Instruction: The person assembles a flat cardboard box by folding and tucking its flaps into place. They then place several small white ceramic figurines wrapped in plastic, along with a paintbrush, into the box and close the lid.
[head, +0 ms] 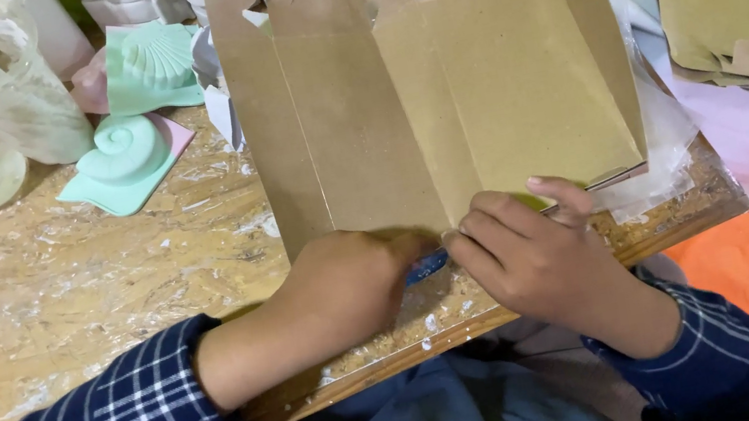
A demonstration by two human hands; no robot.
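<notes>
Flat cardboard blank (435, 89) lies at the surface (82, 280) near edge. Left hand (346, 281) is closed around a blue tool (427, 267) at its bottom fold; right hand (528, 251), fingers spread, presses the blank's edge down to steady it. Mint shell casts (122, 156) sit far-left.

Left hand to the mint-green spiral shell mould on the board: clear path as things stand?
Probably yes. The left hand rests at the near edge of the flat brown cardboard box blank; the mint-green spiral shell mould lies up-left, with only bare, speckled wooden board between. It would have to let go of the cardboard.
</notes>
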